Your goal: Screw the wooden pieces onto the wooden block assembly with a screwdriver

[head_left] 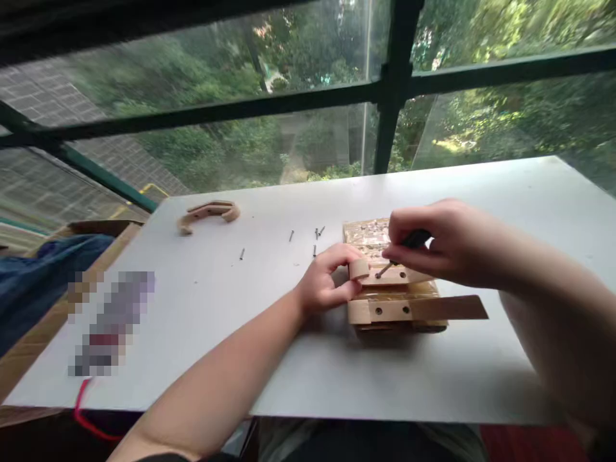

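Watching the white worktop (202, 333), where both hands are meeting over the wooden assembly (399, 314).
I am seeing the assembly lying right of centre, its slats running left to right. The left hand (325, 282) is pinching the rounded end of the upper slat (402, 277), fingers closed on it. The right hand (433, 247) is gripping the screwdriver (411, 241), whose shaft is slanting down and left from the fingers onto that slat. Loose screws (315, 234) are lying just beyond.

The block assembly (394, 301) is pale bare wood, matt and slightly rough; the curved piece (208, 213) far left looks the same. The screws (291, 235) are dull grey metal. The tabletop (240, 346) is smooth, matt white. The screwdriver (414, 240) handle looks like black plastic. At the left lies soft blue cloth (43, 269).
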A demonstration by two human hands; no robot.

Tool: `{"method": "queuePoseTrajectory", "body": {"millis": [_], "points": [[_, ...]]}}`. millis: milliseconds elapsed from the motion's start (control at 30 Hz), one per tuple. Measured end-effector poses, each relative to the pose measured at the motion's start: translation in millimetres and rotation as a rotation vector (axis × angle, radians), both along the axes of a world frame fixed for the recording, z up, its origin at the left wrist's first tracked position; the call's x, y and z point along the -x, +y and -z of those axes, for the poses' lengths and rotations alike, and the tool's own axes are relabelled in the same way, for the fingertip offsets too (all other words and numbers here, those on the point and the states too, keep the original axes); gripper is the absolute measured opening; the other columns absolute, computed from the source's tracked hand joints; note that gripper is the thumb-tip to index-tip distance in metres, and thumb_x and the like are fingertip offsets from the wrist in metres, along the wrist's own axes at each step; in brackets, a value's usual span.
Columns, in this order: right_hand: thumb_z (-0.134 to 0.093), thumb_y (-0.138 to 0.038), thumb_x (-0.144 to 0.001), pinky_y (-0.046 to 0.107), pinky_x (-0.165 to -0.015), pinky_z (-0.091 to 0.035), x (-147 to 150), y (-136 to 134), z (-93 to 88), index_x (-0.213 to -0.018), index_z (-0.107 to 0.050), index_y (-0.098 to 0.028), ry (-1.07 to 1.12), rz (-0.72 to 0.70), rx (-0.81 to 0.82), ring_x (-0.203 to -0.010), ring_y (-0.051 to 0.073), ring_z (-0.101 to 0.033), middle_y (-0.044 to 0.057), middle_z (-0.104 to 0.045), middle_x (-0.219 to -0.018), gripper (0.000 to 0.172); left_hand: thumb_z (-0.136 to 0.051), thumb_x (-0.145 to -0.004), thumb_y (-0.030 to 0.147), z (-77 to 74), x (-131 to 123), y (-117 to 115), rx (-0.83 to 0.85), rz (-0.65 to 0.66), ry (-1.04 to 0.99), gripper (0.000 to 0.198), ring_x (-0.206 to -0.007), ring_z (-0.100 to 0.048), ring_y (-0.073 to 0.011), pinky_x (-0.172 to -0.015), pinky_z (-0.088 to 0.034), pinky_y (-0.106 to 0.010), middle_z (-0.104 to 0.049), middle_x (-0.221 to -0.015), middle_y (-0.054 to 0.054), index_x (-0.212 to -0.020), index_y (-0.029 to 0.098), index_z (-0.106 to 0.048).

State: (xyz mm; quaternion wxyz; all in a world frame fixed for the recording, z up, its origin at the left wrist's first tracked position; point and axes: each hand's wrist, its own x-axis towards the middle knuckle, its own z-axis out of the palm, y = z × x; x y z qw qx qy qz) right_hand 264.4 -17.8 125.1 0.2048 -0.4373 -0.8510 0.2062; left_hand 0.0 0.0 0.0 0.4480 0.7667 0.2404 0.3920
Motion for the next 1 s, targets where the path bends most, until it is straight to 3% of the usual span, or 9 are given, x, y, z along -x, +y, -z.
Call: {"method": "queuePoseTrajectory", "body": {"millis": [67,167,333,500,733,1000], "points": [[-0.066,-0.039,-0.096,0.014,-0.062,-0.044,5,2,3.1,-0.091,-0.071,-0.016,0.099,-0.049,0.048,-0.064,0.002,-0.056,-0.002,-0.070,-0.078,0.024,-0.079,-0.091,0.049,1.1,0,0,-0.002,0.004,-0.015,0.033,-0.108,-0.075,-0.0106,-0.104,-0.058,-0.022,-0.081,-0.109,-0.008,-0.093,0.016,-0.077],[-0.062,-0.034,-0.099,0.014,-0.067,-0.048,10,2,6.5,-0.101,-0.073,-0.015,0.194,-0.159,0.111,-0.074,0.003,-0.065,0.001,-0.075,-0.091,0.022,-0.079,-0.091,0.051,1.8,1,-1,0.014,0.010,-0.023,0.035,-0.109,-0.075,-0.0122,-0.101,-0.058,-0.024,-0.081,-0.111,-0.009,-0.095,0.016,-0.077],[-0.056,-0.035,-0.105,0.014,-0.065,-0.048,13,-1,1.9,-0.100,-0.066,-0.015,0.261,-0.204,0.167,-0.072,0.003,-0.060,-0.001,-0.070,-0.084,0.023,-0.079,-0.091,0.051,0.0,1,-1,0.043,0.019,-0.020,0.035,-0.110,-0.075,-0.0120,-0.099,-0.058,-0.023,-0.081,-0.113,-0.009,-0.097,0.016,-0.077],[-0.052,-0.023,-0.097,0.018,-0.072,-0.051,12,-5,-8.2,-0.107,-0.065,-0.015,0.239,-0.276,0.194,-0.081,0.005,-0.062,0.001,-0.072,-0.099,0.018,-0.078,-0.093,0.049,-1.5,-1,0,-0.012,0.029,-0.057,0.033,-0.108,-0.075,-0.0108,-0.099,-0.057,-0.022,-0.081,-0.111,-0.008,-0.099,0.016,-0.076],[-0.058,-0.029,-0.097,0.020,-0.070,-0.050,13,-2,-3.3,-0.108,-0.071,-0.016,0.188,-0.176,0.194,-0.082,0.007,-0.068,-0.001,-0.077,-0.098,0.021,-0.079,-0.092,0.051,0.2,-1,0,0.009,0.028,-0.066,0.035,-0.108,-0.075,-0.0101,-0.100,-0.057,-0.021,-0.080,-0.111,-0.007,-0.098,0.016,-0.077],[-0.067,-0.034,-0.095,0.019,-0.058,-0.036,14,-1,-6.2,-0.094,-0.077,-0.016,0.140,-0.118,0.134,-0.059,0.001,-0.048,-0.003,-0.068,-0.073,0.021,-0.080,-0.091,0.051,1.7,2,-2,0.056,0.001,-0.041,0.036,-0.110,-0.074,-0.0101,-0.099,-0.057,-0.022,-0.080,-0.112,-0.007,-0.098,0.016,-0.078]]}}
